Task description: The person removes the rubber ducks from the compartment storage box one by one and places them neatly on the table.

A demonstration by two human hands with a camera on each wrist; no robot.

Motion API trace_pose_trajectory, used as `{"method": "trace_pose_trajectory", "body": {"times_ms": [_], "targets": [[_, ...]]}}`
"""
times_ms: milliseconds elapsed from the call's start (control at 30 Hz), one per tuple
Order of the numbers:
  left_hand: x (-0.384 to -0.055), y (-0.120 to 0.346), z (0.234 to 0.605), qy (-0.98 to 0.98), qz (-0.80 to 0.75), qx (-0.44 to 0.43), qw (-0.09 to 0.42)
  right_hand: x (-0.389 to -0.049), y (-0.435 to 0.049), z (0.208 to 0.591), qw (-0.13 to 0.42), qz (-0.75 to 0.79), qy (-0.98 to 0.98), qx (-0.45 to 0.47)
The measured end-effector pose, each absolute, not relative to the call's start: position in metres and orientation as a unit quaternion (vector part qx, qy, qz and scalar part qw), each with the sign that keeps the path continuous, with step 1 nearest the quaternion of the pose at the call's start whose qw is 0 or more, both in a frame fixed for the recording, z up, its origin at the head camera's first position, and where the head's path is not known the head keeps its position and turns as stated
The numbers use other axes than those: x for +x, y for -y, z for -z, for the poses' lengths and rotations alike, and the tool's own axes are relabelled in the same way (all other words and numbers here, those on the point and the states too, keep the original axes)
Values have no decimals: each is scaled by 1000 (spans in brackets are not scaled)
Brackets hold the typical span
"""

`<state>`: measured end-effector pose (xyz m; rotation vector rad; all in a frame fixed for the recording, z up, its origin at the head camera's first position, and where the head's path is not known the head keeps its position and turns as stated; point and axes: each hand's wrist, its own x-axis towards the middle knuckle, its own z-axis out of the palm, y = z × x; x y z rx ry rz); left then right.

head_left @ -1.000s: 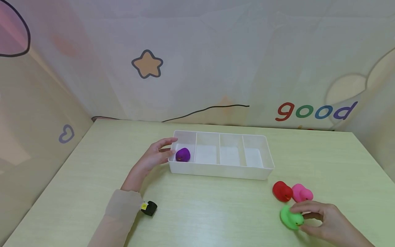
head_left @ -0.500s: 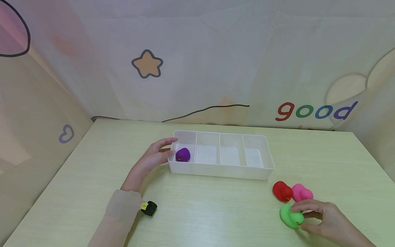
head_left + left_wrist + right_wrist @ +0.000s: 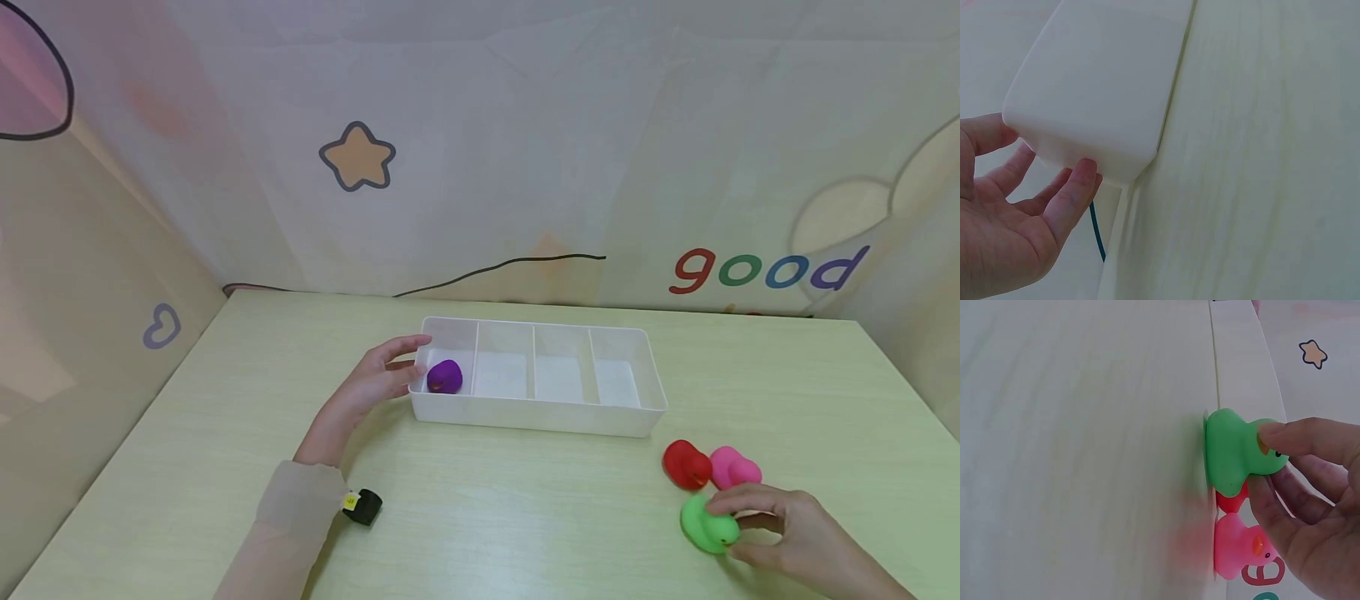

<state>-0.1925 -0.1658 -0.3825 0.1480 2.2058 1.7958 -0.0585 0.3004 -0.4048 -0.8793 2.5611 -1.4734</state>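
My right hand [image 3: 795, 533] pinches a green toy duck [image 3: 701, 523] by its head, thumb and fingertips on either side. Seen in the right wrist view, the duck's [image 3: 1227, 453] base is at the tabletop; whether it touches is hard to tell. Just beyond it sit a red toy duck [image 3: 686, 465] and a pink toy duck [image 3: 733, 468], side by side. At the left end of a white divided tray [image 3: 532, 413], my left hand [image 3: 375, 375] holds the rim and end wall; the left wrist view shows its fingertips [image 3: 1087, 167] against that wall. A purple toy duck [image 3: 445, 377] lies in the leftmost compartment.
The tray's other compartments show bare floors. A black wrist strap piece [image 3: 363, 507] sticks out beside the left sleeve [image 3: 288, 517]. Behind the pale wooden table [image 3: 487, 508], a printed cloth backdrop [image 3: 487, 167] rises, with cloth sides left and right.
My right hand and the green duck have shifted very slightly away from me since one second ago. The left hand, tray and other ducks keep their places.
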Motion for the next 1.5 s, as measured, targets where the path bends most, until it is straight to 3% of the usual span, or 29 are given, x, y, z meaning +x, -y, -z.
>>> {"method": "trace_pose_trajectory", "body": {"times_ms": [600,967,1500], "targets": [[-194,167,385,-763,-627,56,146,-66,-282,378,0,419,-882,-213],[-194,168,385,-763,-628,57,145,-78,-240,368,-1,496,-812,-307],[-195,166,387,-763,-627,56,144,-103,-174,340,-8,488,-807,-332]]}}
